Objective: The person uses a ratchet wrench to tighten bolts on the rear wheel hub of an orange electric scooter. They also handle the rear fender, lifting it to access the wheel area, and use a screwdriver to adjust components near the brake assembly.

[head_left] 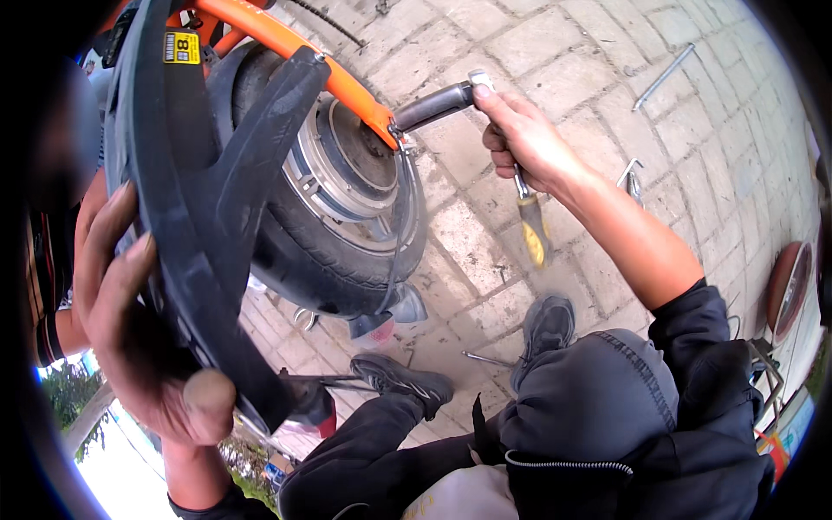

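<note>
My left hand (pixel 130 329) is wrapped around the edge of a black plastic rear fender (pixel 204 234) at the left. My right hand (pixel 529 143) is closed around the head of a ratchet wrench, whose black and yellow handle (pixel 534 230) hangs below the fist. From the ratchet head a dark grey deep socket (pixel 433 106) reaches left to the end of the orange swingarm (pixel 286 43), close to the wheel hub (pixel 360 160). Whether it sits fully on the axle nut is hard to tell. The black tyre (pixel 338 273) stands behind the fender.
On the brick paving (pixel 572 61) lie a metal rod (pixel 664 76), a bent hex key (pixel 630 169) and another thin tool (pixel 487 357). A reddish-brown round dish (pixel 788 290) is at the right edge. Another person's arm (pixel 87 234) shows at the far left.
</note>
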{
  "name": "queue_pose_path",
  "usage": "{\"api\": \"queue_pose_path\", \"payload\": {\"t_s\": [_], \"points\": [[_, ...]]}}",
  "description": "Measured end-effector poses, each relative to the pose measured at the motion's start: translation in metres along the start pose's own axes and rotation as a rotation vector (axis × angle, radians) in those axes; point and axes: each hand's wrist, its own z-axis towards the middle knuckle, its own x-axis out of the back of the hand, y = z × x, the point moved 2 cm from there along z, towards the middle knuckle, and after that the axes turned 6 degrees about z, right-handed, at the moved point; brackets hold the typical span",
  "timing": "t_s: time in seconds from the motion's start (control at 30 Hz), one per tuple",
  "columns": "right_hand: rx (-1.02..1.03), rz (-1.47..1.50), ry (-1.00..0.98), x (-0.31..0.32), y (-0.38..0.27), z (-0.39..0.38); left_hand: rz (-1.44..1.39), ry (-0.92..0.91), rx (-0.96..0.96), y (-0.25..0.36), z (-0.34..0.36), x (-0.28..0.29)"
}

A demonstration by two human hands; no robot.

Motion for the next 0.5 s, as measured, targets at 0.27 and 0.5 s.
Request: {"api": "queue_pose_path", "payload": {"t_s": [0.27, 0.5], "points": [[0.025, -0.141, 0.158, 0.000, 0.001, 0.004, -0.115, 0.032, -0.090, 0.016, -0.003, -0.001], [0.084, -0.213, 0.103, -0.003, -0.003, 0.003, -0.035, 0.012, -0.125, 0.032, -0.026, -0.009]]}}
